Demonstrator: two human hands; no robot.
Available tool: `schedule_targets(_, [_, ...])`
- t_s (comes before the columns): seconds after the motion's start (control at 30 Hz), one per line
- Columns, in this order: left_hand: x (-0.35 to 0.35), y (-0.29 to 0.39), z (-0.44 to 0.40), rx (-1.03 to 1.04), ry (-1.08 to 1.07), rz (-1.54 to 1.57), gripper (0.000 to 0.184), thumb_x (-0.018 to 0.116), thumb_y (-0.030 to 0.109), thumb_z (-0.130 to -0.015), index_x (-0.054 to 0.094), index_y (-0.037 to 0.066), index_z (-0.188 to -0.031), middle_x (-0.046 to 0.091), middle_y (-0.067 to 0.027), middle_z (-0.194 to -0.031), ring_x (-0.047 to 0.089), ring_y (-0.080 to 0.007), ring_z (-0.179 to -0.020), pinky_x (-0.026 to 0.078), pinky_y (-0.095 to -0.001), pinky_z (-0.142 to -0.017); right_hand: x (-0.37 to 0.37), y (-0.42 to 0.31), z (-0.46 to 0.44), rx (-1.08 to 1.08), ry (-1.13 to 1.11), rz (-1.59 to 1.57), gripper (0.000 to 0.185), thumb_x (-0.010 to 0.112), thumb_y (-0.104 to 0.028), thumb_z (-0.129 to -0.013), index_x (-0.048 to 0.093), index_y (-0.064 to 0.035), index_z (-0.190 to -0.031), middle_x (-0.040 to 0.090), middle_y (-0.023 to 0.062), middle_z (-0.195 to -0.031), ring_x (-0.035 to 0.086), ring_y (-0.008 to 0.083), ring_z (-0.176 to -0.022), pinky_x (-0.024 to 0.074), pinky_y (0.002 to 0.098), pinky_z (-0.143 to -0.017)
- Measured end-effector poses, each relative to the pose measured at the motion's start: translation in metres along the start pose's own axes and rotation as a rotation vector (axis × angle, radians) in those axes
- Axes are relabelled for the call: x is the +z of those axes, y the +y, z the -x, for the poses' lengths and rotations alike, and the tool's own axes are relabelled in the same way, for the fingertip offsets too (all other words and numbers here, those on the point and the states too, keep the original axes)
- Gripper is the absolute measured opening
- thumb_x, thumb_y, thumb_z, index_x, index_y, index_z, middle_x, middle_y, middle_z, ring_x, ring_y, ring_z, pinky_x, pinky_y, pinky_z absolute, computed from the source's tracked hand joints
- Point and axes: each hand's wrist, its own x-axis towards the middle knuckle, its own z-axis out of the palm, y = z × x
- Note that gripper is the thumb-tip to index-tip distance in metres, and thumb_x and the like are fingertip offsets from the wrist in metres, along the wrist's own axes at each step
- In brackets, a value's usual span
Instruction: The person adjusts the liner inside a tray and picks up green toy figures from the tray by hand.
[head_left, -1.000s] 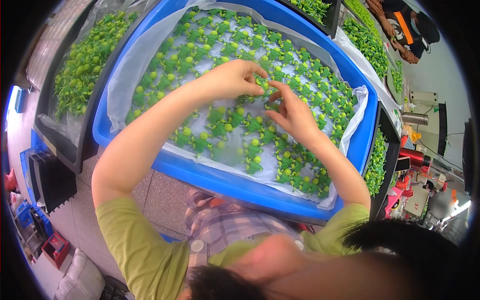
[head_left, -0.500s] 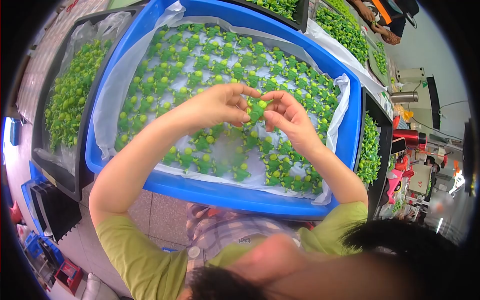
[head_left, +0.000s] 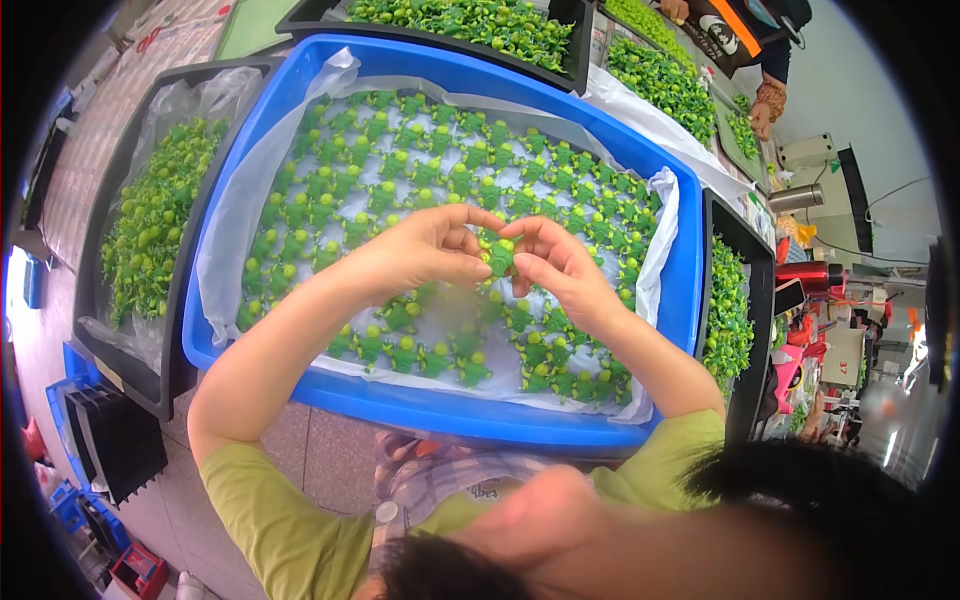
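A small green toy figure (head_left: 499,257), turtle-like with a rounded yellow-green head, is held up between my two hands over the blue tub. My left hand (head_left: 440,247) pinches it from the left with thumb and fingers. From the right, the thumb and curled fingers of my right hand (head_left: 560,265) close on the same figure. Below lie many similar figures (head_left: 322,212), spread in rows on a whitish plastic sheet inside the blue tub (head_left: 450,420). My fingers partly hide the held figure.
Black trays of green pieces stand left (head_left: 160,215), behind (head_left: 460,35) and right (head_left: 730,310) of the tub. Further back right are more green pieces (head_left: 660,90) and another person's hand (head_left: 762,118). A metal flask (head_left: 797,198) lies at the right.
The view has shifted slightly, so the tub sits lower in it. Both hands still hold the figure, which has turned a little. The other person's hand at the back right has moved.
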Motion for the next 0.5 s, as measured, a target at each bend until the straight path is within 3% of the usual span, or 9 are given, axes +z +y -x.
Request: schedule_targets(0.5, [0.0031,0.0071,0.0036,-0.075,0.02,0.072,0.051,0.065,0.015,-0.079,0.042,0.002,-0.122,0.057,-0.0041,-0.084,0.058,-0.0122,-0.077,0.048,-0.0253,-0.071,0.0004,-0.0019,-0.0003,0.076,-0.003,-0.083,0.026,0.049,-0.018,-0.089,0.046,-0.0052,-0.112,0.055,0.0048,-0.087,0.052,0.0095,-0.069,0.0443,0.0237,-0.065])
